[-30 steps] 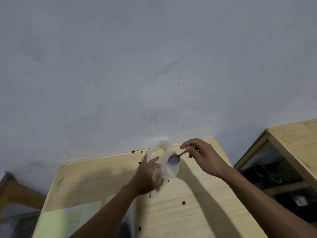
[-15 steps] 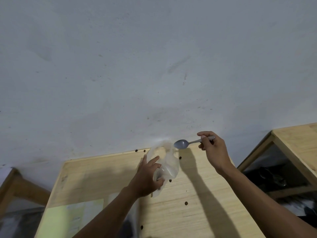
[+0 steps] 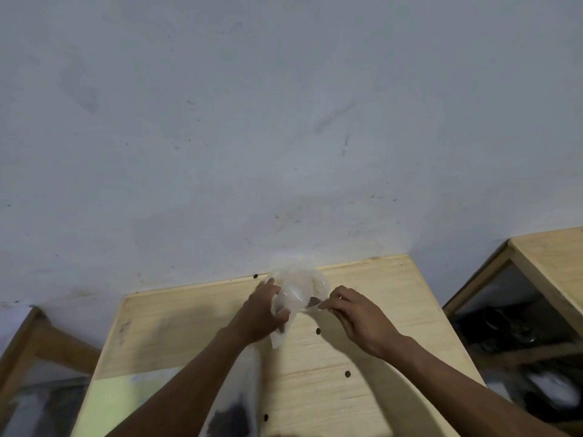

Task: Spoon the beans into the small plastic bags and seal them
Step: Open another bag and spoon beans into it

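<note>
Left hand (image 3: 263, 312) raised over the far part of the wooden counter (image 3: 362, 357), fingers curled round the left side of the small clear plastic bag (image 3: 299, 291), thumb toward the bag's mouth, forearm reaching in from below. Right hand (image 3: 359, 320) just right of the bag, fingers (image 3: 328, 305) bunched and pinching, with the spoon (image 3: 312, 301) only partly visible as a dark tip at the bag's right edge; cannot tell whether those fingers also nip the plastic. Bag held upright above the counter, open mouth upward against the pale wall (image 3: 284, 121), lower end hanging below the left hand; contents too blurred to make out. Compared with half a second ago, right hand lower and closer in: then lifted to the right of the bag with the spoon bowl level at the bag's mouth, now down beside the bag's middle, spoon tip against it. Left hand's grip much as before. Around the bag, single dark beans (image 3: 318, 331) scattered on the counter, one below right of it, one farther toward the near edge, one at the far edge left of it. Near the bottom edge, below the left forearm, a blurred clear bag with a dark mass (image 3: 233, 417), partly hidden by the arm. Left of that, a pale green sheet (image 3: 126, 402) on the counter. Well right of the bag, a second wooden stand (image 3: 549, 263) with dark items beneath.
</note>
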Tool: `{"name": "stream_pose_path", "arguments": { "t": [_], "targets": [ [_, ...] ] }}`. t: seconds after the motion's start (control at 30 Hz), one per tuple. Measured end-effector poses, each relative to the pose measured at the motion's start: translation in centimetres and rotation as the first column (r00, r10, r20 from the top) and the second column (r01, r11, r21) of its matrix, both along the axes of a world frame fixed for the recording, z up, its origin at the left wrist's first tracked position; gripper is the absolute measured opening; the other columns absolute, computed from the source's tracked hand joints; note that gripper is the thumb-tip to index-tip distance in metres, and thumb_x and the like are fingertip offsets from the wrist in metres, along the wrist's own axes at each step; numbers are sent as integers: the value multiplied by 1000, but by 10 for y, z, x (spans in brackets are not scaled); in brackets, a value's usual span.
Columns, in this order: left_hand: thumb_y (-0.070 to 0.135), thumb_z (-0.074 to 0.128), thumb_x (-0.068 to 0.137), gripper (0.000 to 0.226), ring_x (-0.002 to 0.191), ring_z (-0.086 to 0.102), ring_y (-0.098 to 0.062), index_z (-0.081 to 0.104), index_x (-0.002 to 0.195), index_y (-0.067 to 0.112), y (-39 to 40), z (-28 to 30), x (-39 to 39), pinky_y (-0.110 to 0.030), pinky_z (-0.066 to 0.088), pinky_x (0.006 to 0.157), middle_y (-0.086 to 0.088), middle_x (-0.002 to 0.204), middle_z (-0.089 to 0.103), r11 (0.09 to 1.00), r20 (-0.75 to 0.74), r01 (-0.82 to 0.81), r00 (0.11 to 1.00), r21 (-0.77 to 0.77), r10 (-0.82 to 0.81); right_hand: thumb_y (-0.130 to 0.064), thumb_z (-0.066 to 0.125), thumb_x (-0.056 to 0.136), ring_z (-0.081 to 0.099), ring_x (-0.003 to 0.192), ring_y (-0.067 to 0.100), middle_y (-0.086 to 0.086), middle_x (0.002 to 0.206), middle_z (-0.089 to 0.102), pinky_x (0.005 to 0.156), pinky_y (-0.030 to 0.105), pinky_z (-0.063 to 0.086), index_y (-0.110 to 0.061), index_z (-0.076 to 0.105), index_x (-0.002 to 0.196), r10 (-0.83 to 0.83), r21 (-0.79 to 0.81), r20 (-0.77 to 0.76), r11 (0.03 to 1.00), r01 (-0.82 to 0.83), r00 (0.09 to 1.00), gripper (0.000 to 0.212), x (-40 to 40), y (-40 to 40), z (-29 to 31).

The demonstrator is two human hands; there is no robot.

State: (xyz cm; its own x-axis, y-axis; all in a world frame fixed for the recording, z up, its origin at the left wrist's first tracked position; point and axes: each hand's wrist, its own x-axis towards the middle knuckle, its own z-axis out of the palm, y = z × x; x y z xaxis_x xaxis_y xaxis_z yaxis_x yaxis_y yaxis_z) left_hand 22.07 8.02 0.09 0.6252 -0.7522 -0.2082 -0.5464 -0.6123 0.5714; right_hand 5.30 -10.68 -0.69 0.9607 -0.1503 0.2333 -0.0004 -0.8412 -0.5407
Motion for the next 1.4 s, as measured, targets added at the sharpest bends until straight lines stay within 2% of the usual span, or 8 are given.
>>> {"name": "stream_pose_path", "arguments": {
  "t": [0.17,0.27,0.4,0.5,0.83,1.1,1.2,1.4],
  "targets": [
    [39,63,82,65,151,11,-27,45,139,11,-7,-7,7,-46,22,120,-3,160,25,998,-50,13,999,-64,-16,-15,52,99,61,85,2,-10,98,63,73,14,45,-22,67,109,-239,349,34,913,213,970,19,0,-12,15],
    [46,57,78,72,146,24,-25,49,138,8,-10,3,-3,-35,24,117,-7,150,44,988,-62,2,998,-154,-11,-13,54,99,63,68,9,2,87,67,66,21,48,-19,62,103,-527,639,-6,652,408,850,11,2,-27,30],
    [39,63,82,51,135,43,-22,57,127,17,-4,5,-9,-36,39,107,-6,139,56,970,-49,-52,998,-236,41,-14,49,101,56,63,21,9,84,59,60,31,45,-15,53,94,-741,854,-112,269,445,662,8,-3,-55,39],
    [49,60,78,43,99,63,-13,58,114,27,6,-4,-6,-32,51,83,5,112,68,950,-65,-109,993,-294,94,-13,50,101,55,63,22,10,85,58,60,31,44,-16,53,93,-759,866,-210,149,477,617,9,-13,-68,30],
    [51,66,78,50,104,63,0,62,117,19,22,-1,-22,-8,46,81,12,113,69,924,-100,-125,990,-362,95,-16,49,101,55,61,22,13,82,61,60,31,45,-10,55,97,-591,743,-459,155,651,664,10,-40,-56,-23],
    [53,67,80,47,104,61,2,61,117,24,24,0,-25,-19,49,84,16,112,68,932,-67,-124,992,-339,107,-14,56,98,58,61,23,15,75,64,57,34,47,-1,56,101,-592,643,-519,205,738,617,14,-45,-54,-50],
    [49,68,81,42,104,62,1,60,115,27,23,4,-27,-11,45,81,17,112,68,937,-50,-111,994,-330,100,-20,65,92,62,65,26,16,78,68,65,40,54,-1,57,100,-618,564,-538,242,790,574,22,-48,-56,-59],
    [49,70,80,46,101,61,0,59,119,29,20,10,-30,-14,47,82,18,112,67,945,-50,-97,995,-313,85,-27,68,90,62,57,26,16,75,69,61,36,52,-15,42,118,-638,531,-578,180,828,509,40,-49,-56,-52]
  ]
}}
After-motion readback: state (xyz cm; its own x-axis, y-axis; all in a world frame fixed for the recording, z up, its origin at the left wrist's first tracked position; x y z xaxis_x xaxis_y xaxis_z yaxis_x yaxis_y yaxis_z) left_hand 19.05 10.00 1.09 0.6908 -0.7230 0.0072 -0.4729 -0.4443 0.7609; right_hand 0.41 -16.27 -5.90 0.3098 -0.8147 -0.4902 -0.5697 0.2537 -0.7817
